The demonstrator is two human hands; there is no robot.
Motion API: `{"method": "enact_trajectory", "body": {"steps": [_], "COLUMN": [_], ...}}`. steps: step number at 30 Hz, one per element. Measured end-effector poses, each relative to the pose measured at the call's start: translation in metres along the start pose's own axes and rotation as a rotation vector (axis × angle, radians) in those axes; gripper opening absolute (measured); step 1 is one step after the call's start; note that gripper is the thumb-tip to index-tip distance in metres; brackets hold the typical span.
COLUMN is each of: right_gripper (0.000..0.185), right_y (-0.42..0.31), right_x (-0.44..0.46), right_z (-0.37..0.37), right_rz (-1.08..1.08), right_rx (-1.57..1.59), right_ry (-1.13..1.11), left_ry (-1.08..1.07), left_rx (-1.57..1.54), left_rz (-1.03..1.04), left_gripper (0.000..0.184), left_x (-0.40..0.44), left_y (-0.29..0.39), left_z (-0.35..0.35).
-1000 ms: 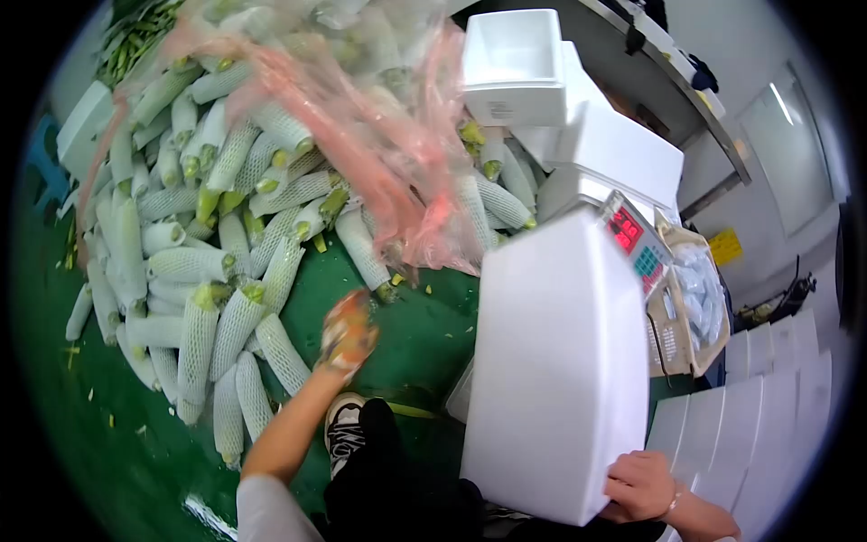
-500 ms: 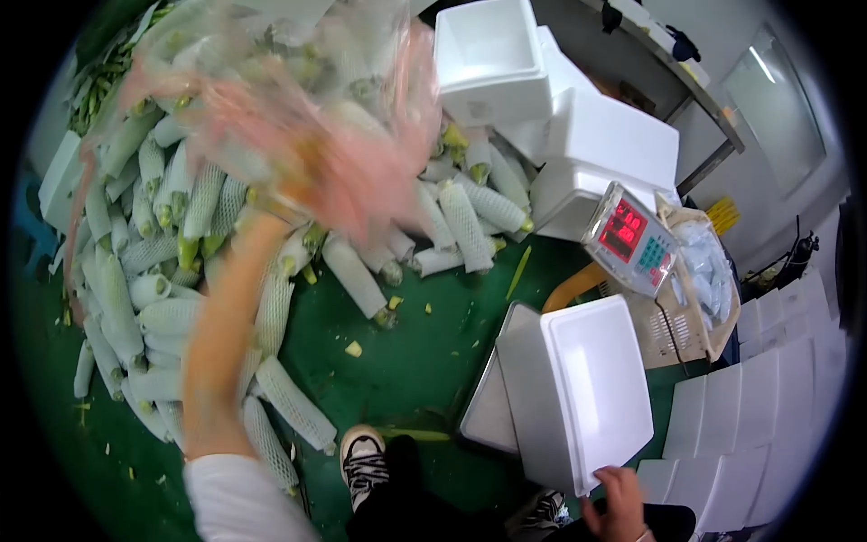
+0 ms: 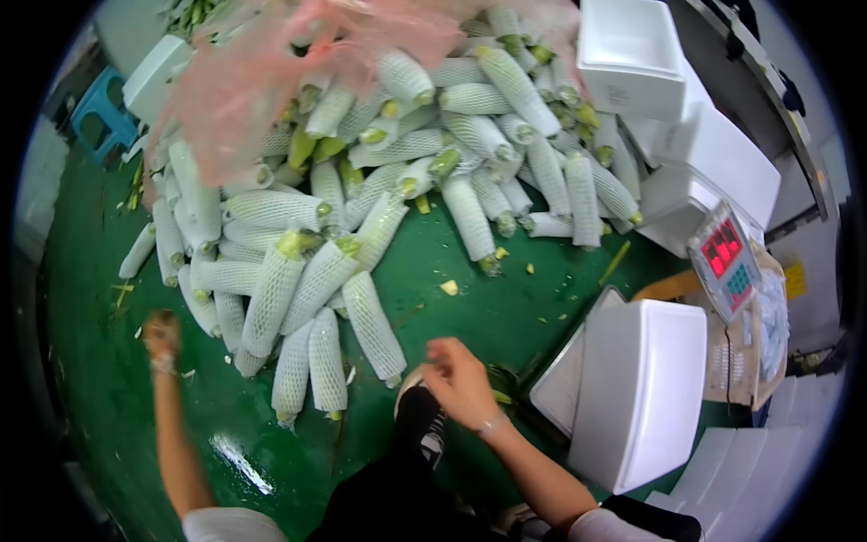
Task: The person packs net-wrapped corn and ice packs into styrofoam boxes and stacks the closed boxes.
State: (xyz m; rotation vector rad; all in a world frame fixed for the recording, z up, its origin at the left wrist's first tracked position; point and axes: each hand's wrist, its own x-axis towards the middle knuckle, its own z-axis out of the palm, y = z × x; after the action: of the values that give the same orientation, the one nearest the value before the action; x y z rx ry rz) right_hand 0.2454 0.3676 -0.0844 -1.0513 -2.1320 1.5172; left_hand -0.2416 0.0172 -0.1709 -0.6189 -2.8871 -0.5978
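Observation:
My left hand hangs over the green floor left of a pile of long green-tipped vegetables in white foam net sleeves. Motion smears its fingers, so their pose is unclear. Thin pink plastic film lies over the upper left of the pile, out of that hand's reach. My right hand is above my shoe, just right of the nearest sleeved vegetables. Its fingers are loosely bent and apart, with nothing visible in them. To its right a white foam box rests tilted on the metal scale platform.
A scale display with red digits stands by a beige basket holding clear bags. White foam boxes are stacked at the upper right, more at the lower right. A blue stool stands at the far left. Plant scraps dot the floor.
My left hand has left the pink film and moved down to the left of the pile. My right hand has let go of the foam box's rim and moved left. The view has shifted.

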Motion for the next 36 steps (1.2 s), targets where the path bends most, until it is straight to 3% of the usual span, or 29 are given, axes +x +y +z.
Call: {"method": "enact_trajectory", "body": {"steps": [1,2,3,5,7,9,10,13,14,17,19,21,23,24,25,27,29,31,32,34,35,36], "right_gripper": [0.039,0.045,0.05,0.058,0.062,0.061,0.059,0.055,0.054,0.057,0.056,0.055,0.056,0.056,0.053,0.051,0.058,0.069,0.07,0.062,0.055,0.051], "right_y": [0.012,0.028,0.042,0.054,0.063,0.072,0.068,0.072,0.071,0.059,0.061,0.063,0.048,0.053,0.05,0.013,-0.02,-0.055,-0.079,-0.102,-0.106,-0.091], "right_x": [0.018,0.034,0.049,0.071,0.081,0.085,0.082,0.051,0.045,0.061,0.092,0.112,0.106,0.097,0.086,0.048,0.0,-0.064,-0.101,-0.16,-0.181,-0.198], "right_z": [0.025,0.053,0.081,0.126,0.141,0.142,0.131,0.086,0.084,0.098,0.127,0.155,0.15,0.15,0.133,0.063,-0.019,-0.097,-0.131,-0.203,-0.228,-0.265], "right_rz": [-0.016,-0.011,-0.003,0.173,0.265,0.272,0.301,0.327,0.289,0.195,0.219,0.328,0.444,0.346,0.287,0.173,0.077,0.002,0.001,0.066,0.089,0.156], "right_rx": [-0.056,-0.206,-0.354,-0.441,-0.468,-0.437,-0.265,0.181,0.395,0.787,0.825,1.061,1.078,1.089,1.062,1.057,0.964,0.8,0.699,0.501,0.462,0.442], "right_ry": [-0.045,-0.053,-0.059,-0.095,-0.082,-0.012,-0.016,-0.06,-0.056,-0.112,-0.173,-0.273,-0.266,-0.18,-0.195,-0.016,0.219,0.534,0.687,0.704,0.785,0.731], "left_ry": [0.165,-0.012,-0.116,-0.107,-0.225,-0.271,-0.292,-0.482,-0.34,-0.62,-0.964,-1.258,-1.236,-1.275,-1.292,-1.159,-1.382,-1.696,-1.897,-1.945,-1.738,-1.687], "left_rx": [-0.663,-0.222,-0.268,-0.262,-0.047,-0.056,-0.062,-0.431,-0.111,-0.937,-0.547,-0.118,-0.801,-0.833,-0.856,-0.823,-1.347,-1.57,-1.72,-1.736,-1.64,-1.626], "left_rz": [0.126,0.017,0.038,0.334,0.347,0.263,0.221,0.246,0.604,0.392,0.447,0.501,0.057,0.075,0.085,0.41,0.125,0.322,0.227,0.431,0.754,0.792], "left_gripper": [0.029,0.04,0.053,0.07,0.081,0.084,0.085,0.081,0.071,0.061,0.06,0.058,0.051,0.05,0.05,0.053,0.058,0.057,0.051,0.043,0.04,0.038], "left_x": [-0.038,-0.051,-0.066,-0.068,-0.068,-0.063,-0.059,-0.051,-0.04,-0.027,-0.013,0.001,-0.014,-0.023,-0.037,-0.062,-0.112,-0.16,-0.197,-0.267,-0.301,-0.325], "left_y": [0.047,0.089,0.16,0.193,0.213,0.221,0.226,0.237,0.23,0.243,0.253,0.266,0.237,0.261,0.288,0.296,0.395,0.494,0.538,0.603,0.631,0.653], "left_z": [0.032,0.029,0.008,0.035,0.07,0.078,0.081,0.03,0.024,0.036,0.048,0.071,0.102,0.088,0.067,0.096,0.047,0.021,0.001,-0.031,-0.044,-0.039]}}
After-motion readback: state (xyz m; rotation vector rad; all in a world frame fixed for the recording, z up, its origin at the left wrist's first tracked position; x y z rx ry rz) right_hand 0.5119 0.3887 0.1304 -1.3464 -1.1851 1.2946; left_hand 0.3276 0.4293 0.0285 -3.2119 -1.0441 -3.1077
